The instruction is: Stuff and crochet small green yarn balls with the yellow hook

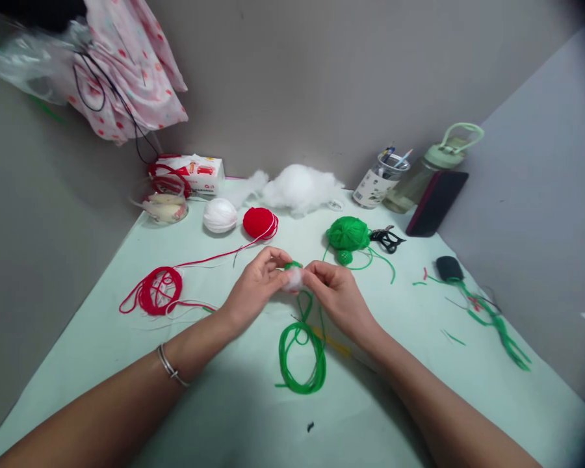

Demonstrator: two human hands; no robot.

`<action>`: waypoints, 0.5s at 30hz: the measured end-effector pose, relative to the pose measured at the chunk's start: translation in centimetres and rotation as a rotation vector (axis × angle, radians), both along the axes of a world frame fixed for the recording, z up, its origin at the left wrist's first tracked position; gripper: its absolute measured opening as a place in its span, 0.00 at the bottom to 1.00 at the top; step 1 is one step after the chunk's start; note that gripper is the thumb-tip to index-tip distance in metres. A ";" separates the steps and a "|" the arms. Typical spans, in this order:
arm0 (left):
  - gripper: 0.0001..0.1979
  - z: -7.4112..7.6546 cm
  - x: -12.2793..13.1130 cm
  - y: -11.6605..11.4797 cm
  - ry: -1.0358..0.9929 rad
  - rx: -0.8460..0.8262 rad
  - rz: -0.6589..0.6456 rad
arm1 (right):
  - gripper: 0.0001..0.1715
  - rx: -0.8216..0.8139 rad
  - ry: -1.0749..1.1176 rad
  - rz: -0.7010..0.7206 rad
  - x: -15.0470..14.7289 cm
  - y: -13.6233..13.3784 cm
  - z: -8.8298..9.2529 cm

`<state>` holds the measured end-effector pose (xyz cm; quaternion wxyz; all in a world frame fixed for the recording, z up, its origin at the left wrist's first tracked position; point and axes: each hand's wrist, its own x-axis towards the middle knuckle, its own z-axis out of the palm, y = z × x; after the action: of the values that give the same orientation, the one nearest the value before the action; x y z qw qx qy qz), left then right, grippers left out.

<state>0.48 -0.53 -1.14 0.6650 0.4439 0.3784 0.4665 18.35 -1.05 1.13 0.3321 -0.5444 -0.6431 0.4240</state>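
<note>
Because white fluff [294, 279] was presumably yielding, the left hand [259, 278] pinched it and a green piece [293, 264] between fingers above the tabletop [234, 403]; the right hand [335, 291] pinched its edge, a green coil [320, 365] near, seemingly for slack.

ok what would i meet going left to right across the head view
Coil of red yarn, white yarn ball, red yarn ball, held white fluff, green yarn ball, black scissors, dark phone.

Passable: near table [238, 403] | central obstacle: green yarn coil [318, 372] (lying flat)
</note>
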 end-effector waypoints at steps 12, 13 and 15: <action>0.08 -0.1 0.7 -0.3 0.124 0.086 0.149 | 0.15 -0.009 -0.119 0.102 -1.4 -2.0 1.0; 0.08 -0.1 0.7 -0.3 0.117 0.083 0.146 | 0.14 -0.008 -0.121 0.104 -1.2 -1.8 0.9; 0.09 -0.2 0.6 -0.1 0.100 0.075 0.144 | 0.13 0.033 -0.113 0.104 -0.7 -1.1 0.6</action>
<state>1.07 -0.63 -1.34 0.5929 0.4630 0.4243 0.5041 17.61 -2.20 1.74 0.2817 -0.5278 -0.6950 0.3988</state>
